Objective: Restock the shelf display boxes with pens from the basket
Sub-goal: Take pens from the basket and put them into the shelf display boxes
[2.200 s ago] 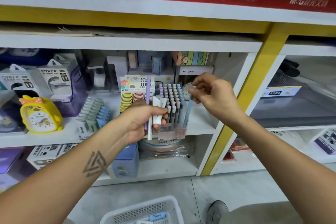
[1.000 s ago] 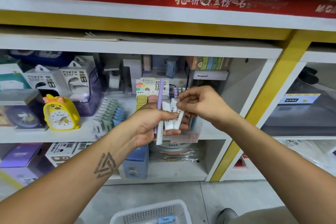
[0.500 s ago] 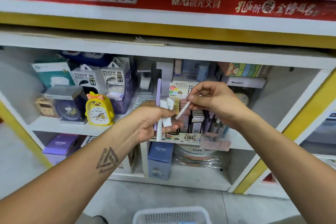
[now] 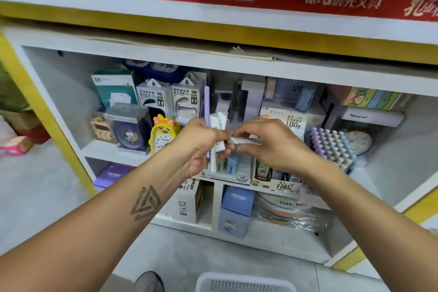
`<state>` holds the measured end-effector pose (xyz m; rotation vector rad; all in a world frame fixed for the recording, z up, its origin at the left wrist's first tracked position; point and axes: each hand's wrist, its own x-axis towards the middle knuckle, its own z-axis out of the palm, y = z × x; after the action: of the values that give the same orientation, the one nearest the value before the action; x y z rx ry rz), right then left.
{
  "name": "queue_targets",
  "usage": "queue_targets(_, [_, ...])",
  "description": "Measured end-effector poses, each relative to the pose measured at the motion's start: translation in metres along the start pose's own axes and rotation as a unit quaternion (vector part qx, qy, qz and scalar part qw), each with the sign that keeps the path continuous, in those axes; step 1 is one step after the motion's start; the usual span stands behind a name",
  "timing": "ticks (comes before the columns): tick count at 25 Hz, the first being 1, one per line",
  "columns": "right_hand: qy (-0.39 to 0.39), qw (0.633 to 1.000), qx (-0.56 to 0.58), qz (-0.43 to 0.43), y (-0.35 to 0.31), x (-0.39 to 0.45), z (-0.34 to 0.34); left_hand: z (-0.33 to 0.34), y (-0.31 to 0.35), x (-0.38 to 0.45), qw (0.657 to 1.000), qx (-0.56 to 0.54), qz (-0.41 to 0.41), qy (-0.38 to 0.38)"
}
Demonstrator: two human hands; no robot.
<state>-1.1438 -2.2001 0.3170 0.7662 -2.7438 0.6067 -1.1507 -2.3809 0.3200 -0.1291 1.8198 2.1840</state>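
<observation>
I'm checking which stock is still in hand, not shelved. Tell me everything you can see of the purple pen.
The purple pen is a slim, pale lilac stick with a rounded top end, plastic by its look. It stands nearly upright in front of the shelf, gripped in the left hand beside several white pens in the same fist. Its upper part rises well above the fingers, and a short stretch shows below them. Its lower tip is hard to make out. It touches no display box.

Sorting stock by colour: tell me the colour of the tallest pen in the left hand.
Lilac; the pen shows best in the head view.
</observation>
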Motion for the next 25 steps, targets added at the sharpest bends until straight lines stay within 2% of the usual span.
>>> queue_targets(2, [0.035, 0.998, -0.05, -0.016, -0.003, 0.01, 0.009, -0.009, 0.004, 0.0, 0.999, -0.031, -0.015, 0.01])
queue_targets(4, [0.084, 0.991, 0.062, 0.085, -0.002, 0.017, 0.01, -0.021, 0.008, 0.001, 0.998, -0.05, -0.019, 0.026])
queue_targets(6, [0.113, 0.96, 0.19, 0.171, 0.003, 0.022, 0.009, -0.032, 0.01, 0.002, 0.998, -0.048, -0.02, 0.043])
queue_targets(8, [0.109, 0.936, 0.258, 0.214, 0.006, 0.023, 0.01, -0.04, 0.01, 0.001, 0.998, -0.04, -0.025, 0.051])
queue_targets(10, [0.1, 0.923, 0.298, 0.221, 0.004, 0.023, 0.011, -0.044, 0.009, -0.001, 0.998, -0.034, -0.033, 0.049])
queue_targets(15, [0.099, 0.926, 0.293, 0.214, 0.006, 0.026, 0.017, -0.048, 0.008, -0.003, 0.998, -0.022, -0.042, 0.038])
queue_targets(18, [0.112, 0.94, 0.244, 0.209, 0.009, 0.028, 0.017, -0.053, 0.009, -0.003, 0.998, -0.022, -0.046, 0.036])
queue_targets(23, [0.118, 0.915, 0.288, 0.257, 0.014, 0.05, 0.014, -0.061, 0.008, -0.003, 0.998, -0.029, -0.052, 0.037])
queue_targets(25, [0.116, 0.922, 0.264, 0.26, 0.018, 0.063, 0.017, -0.065, 0.009, -0.002, 0.997, -0.035, -0.054, 0.035])
